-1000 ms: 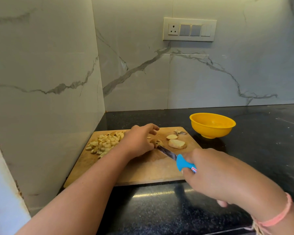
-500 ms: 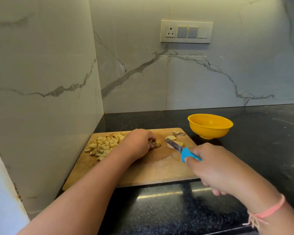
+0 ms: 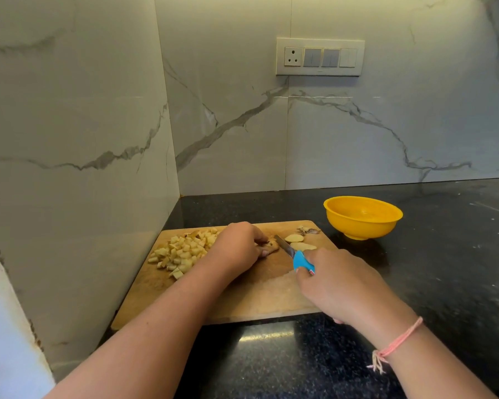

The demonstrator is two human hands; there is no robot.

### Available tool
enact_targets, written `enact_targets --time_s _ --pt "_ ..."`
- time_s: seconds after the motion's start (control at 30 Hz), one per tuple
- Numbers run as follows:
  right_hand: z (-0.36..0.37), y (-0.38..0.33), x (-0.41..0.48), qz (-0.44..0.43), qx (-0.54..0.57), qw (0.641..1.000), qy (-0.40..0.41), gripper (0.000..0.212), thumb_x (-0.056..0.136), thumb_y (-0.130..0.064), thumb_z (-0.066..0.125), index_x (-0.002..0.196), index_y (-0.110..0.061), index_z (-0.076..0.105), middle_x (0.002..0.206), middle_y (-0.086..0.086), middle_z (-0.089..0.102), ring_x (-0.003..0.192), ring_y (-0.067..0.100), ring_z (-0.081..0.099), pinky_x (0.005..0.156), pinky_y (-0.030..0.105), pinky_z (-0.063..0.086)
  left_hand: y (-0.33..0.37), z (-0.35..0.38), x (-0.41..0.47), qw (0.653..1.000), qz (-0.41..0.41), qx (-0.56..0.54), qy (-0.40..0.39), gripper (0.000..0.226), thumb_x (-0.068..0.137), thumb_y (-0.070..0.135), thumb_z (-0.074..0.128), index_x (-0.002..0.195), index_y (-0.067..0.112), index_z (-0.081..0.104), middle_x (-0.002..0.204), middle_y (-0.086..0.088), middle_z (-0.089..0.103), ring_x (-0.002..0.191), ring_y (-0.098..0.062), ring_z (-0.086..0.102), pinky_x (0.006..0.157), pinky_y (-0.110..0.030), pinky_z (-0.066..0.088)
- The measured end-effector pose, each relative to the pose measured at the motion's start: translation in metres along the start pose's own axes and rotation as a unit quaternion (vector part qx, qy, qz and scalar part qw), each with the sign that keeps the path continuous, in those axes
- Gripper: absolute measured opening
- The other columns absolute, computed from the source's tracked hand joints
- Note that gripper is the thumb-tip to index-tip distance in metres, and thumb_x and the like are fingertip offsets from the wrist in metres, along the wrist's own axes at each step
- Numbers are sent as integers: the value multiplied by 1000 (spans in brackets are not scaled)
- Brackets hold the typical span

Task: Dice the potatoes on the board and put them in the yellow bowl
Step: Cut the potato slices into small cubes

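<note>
Both bare forearms are stretched forward from the lower edge. The left hand (image 3: 238, 244) is laid palm down, its fingers curled over a potato piece (image 3: 272, 246) (only partly seen). The right hand (image 3: 340, 286) is closed round the handle of a knife (image 3: 293, 254), and a pink thread (image 3: 398, 342) is tied round its wrist.

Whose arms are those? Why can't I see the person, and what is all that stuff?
The camera sits on a person's head, looking down, so only their arms show. The left hand holds a potato piece steady on the wooden board. The right hand grips a blue-handled knife. A pile of potato cubes lies on the board's left, slices on its right. The yellow bowl stands beside the board on the black counter, no potato visible inside.
</note>
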State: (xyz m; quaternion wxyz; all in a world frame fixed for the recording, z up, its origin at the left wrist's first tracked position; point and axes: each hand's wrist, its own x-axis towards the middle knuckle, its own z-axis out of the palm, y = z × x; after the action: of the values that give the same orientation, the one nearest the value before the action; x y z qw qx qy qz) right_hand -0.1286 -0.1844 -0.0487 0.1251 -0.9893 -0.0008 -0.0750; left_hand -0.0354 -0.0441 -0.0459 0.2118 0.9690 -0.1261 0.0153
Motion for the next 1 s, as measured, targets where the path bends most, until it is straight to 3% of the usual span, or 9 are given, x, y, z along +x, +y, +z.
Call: enact_targets --time_s 0.23,0.4,0.6,0.7,0.83,1.0 --pt "-5 5 -1 2 14 1000 1 45 97 -43 39 140 -30 40 116 -4 59 71 11 51 67 25 47 0 4 1 1000 8 11 1 44 95 25 58 138 23 50 135 -2 56 120 -20 54 96 -27 44" --pt "-9 5 -1 13 38 999 6 40 98 -40 37 136 -27 45 96 -4 57 64 8 51 59 23 47 0 5 1 1000 22 11 2 42 95 24 57 136 21 52 132 -1 58 115 -17 55 95 -26 44" --pt "-8 -2 -4 19 65 998 -17 40 99 -37 37 136 -23 45 104 0 59 80 13 58 74 30 56 4 9 2 1000 9 -6 19 36 95 21 57 132 22 57 121 0 63 100 -13 59 82 -21 48" --pt "-5 -6 -3 31 73 996 -33 40 99 -34 36 136 -20 44 96 2 59 67 12 56 66 28 54 6 10 2 999 7 -12 32 33 95 17 55 127 21 61 114 -1 65 90 -12 59 73 -17 46" --pt "-4 -13 5 42 77 995 -48 36 99 -29 36 133 -17 43 83 2 56 52 12 53 52 23 47 5 10 3 999 7 -14 39 32 94 16 56 125 21 63 114 0 66 88 -10 58 73 -17 45" --pt "0 -20 17 37 64 996 -45 30 96 -24 39 123 -15 50 65 2 50 52 13 50 53 25 47 4 10 4 998 -1 -33 46 26 93 19 59 117 19 68 107 1 69 87 -11 62 74 -20 50"
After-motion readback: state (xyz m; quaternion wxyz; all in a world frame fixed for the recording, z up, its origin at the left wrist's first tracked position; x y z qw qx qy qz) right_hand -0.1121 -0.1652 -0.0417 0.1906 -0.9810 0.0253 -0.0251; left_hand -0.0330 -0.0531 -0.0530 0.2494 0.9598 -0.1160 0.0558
